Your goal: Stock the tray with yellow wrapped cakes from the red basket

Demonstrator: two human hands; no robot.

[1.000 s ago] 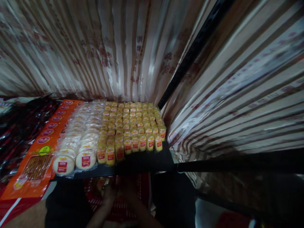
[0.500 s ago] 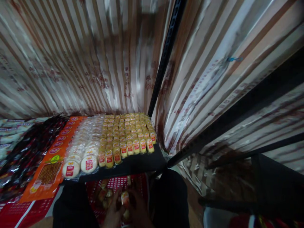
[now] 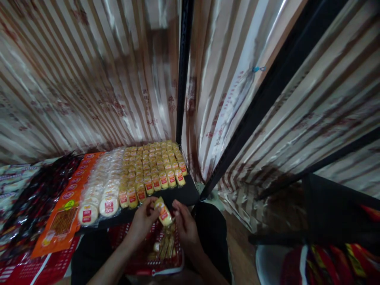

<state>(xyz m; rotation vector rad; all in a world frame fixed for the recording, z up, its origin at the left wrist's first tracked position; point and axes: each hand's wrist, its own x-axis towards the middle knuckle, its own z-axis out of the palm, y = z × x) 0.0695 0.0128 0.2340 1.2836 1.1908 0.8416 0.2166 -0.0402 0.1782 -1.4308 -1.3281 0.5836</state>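
left hand [image 3: 145, 217]: bare; right hand [image 3: 186, 227]: bare; forearms [image 3: 115, 256]: bare; trousers [image 3: 212, 235]: near-black, covering both thighs

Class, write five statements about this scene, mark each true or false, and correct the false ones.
1. The left hand holds a yellow wrapped snack. True.
2. Orange packets lie left of the white round packs. True.
3. The right hand rests on the orange packets. False: it is beside the held snack.
4. The red basket stands on the black shelf. False: it is lower, between the person's legs.
5. Wrapped snacks lie in the basket. True.
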